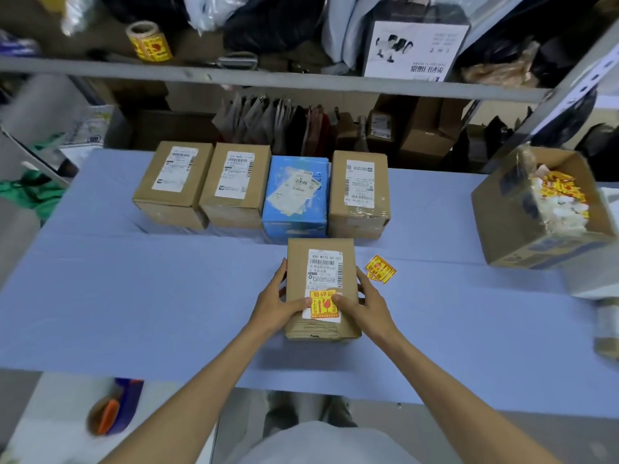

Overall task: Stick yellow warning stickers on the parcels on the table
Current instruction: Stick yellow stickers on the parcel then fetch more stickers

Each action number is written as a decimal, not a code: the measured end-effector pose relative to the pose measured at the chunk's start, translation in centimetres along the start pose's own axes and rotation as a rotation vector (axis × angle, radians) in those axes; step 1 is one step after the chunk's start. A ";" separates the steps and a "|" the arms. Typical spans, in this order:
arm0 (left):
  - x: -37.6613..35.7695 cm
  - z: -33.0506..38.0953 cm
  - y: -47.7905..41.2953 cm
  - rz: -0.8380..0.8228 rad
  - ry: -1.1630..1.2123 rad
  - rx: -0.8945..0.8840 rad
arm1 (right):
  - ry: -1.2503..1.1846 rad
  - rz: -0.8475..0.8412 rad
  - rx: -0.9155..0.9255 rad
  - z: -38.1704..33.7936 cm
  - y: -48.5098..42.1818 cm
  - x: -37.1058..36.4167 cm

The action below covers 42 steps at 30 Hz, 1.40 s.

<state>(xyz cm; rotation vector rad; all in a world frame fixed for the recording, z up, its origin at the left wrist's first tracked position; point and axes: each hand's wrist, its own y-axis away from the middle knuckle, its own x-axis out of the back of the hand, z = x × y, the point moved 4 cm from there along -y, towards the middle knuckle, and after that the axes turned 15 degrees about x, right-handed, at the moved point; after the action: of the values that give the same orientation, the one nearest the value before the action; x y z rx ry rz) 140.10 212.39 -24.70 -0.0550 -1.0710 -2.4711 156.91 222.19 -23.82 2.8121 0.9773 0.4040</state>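
Two grips on the near parcel [298, 262]: left hand [276, 301] and right hand [366, 304] round its sides, thumbs on yellow sticker [322, 304]

blue table [134, 296] | row of four parcels [234, 189] | front parcel [298, 262] | loose yellow stickers [380, 268] | open carton [509, 209]
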 end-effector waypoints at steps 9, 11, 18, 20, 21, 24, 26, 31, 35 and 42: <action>-6.6 3.4 0.6 -0.149 -0.033 -0.097 | 0.057 0.166 -0.027 -0.4 2.9 7.1; -9.2 4.5 0.9 -0.211 -0.050 -0.128 | 0.073 0.223 -0.049 -0.1 3.9 9.6; -15.7 8.5 0.4 -0.329 -0.055 -0.174 | 0.132 0.384 -0.104 0.0 4.5 16.4; -16.8 9.8 -0.4 -0.332 -0.034 -0.169 | 0.139 0.419 -0.072 -0.3 3.7 17.7; -17.2 10.6 -0.8 -0.334 -0.032 -0.167 | 0.137 0.433 -0.059 -0.4 3.2 18.4; -18.5 13.6 -2.0 -0.343 -0.031 -0.185 | 0.136 0.440 -0.040 -1.0 1.0 20.5; -19.3 15.6 -3.2 -0.337 -0.033 -0.193 | 0.139 0.433 -0.018 -1.5 -1.0 21.8; -20.4 20.3 -7.5 -0.267 -0.061 -0.198 | 0.171 0.375 0.052 -2.4 -7.9 24.7; -21.4 23.6 -12.4 -0.201 -0.103 -0.199 | 0.162 0.345 0.044 -1.9 -14.1 26.8; -22.4 24.2 -16.3 -0.139 -0.131 -0.127 | 0.114 0.322 0.012 0.5 -18.2 27.7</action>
<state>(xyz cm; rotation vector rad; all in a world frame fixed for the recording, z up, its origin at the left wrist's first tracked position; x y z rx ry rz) 150.25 247.79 -23.61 -0.1891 -0.9998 -2.6910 167.19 253.65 -22.49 2.9898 0.5411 0.6015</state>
